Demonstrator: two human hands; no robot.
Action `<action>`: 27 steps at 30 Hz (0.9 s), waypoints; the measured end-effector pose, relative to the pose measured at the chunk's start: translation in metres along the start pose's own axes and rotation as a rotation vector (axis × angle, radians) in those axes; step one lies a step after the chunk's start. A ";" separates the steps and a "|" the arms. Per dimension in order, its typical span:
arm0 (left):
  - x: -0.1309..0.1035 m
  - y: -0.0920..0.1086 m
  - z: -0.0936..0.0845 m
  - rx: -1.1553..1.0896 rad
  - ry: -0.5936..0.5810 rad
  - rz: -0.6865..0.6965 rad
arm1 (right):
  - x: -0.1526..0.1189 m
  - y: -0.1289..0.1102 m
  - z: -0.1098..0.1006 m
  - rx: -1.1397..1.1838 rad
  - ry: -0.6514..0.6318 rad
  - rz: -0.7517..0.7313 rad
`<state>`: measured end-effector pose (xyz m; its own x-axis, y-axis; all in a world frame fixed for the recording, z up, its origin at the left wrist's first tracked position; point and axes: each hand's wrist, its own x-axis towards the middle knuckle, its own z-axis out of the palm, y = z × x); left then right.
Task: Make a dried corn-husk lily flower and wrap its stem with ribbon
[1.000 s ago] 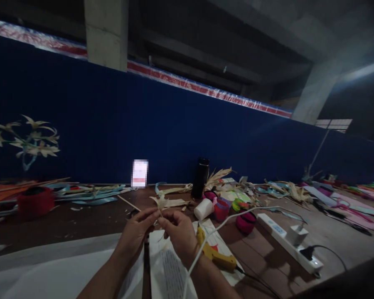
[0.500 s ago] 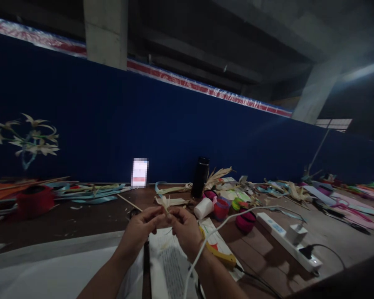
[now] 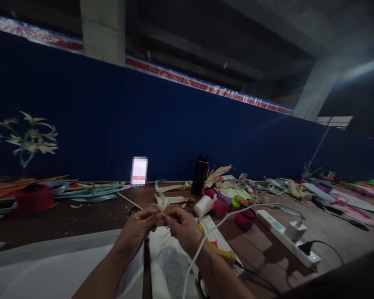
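1. Pinching the pale husk-like flower [image 3: 161,202] near its base, left hand [image 3: 142,225] and right hand [image 3: 186,229], lower centre: keep pressure light, looks crease-prone.
2. Steady with the left, adjust with the right.
3. Watch white cable [image 3: 227,215] and yellow glue gun [image 3: 227,254], right of centre; gun may be hot.

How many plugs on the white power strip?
2: a white adapter around the middle of the power strip, and a black plug toward its near end. The adapter hides part of the strip.

pale petals [image 3: 162,202] partly behind hands [image 3: 140,227] [image 3: 186,229]
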<state>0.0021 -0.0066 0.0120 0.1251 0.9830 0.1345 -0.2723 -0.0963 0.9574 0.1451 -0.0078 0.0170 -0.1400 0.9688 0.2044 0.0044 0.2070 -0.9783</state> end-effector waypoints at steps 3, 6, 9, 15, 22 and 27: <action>0.000 0.000 -0.001 0.047 0.012 0.027 | -0.001 -0.001 0.001 -0.028 0.001 0.015; 0.002 -0.002 -0.003 0.083 0.026 0.063 | -0.003 -0.004 -0.002 -0.105 -0.013 0.014; 0.005 -0.007 -0.006 0.061 0.119 0.086 | 0.002 -0.008 -0.024 -0.242 0.021 0.001; 0.008 -0.011 -0.008 -0.024 0.206 0.098 | 0.046 -0.021 -0.106 -0.685 0.257 -0.025; 0.009 -0.012 -0.010 -0.023 0.255 -0.002 | 0.088 -0.016 -0.106 -1.225 0.018 0.060; 0.009 -0.012 -0.011 -0.007 0.256 0.001 | 0.094 0.000 -0.071 -1.476 -0.228 0.119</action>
<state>-0.0040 0.0047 -0.0008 -0.1209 0.9905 0.0653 -0.2791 -0.0970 0.9554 0.2019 0.0930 0.0386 -0.2140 0.9767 -0.0173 0.9759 0.2131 -0.0463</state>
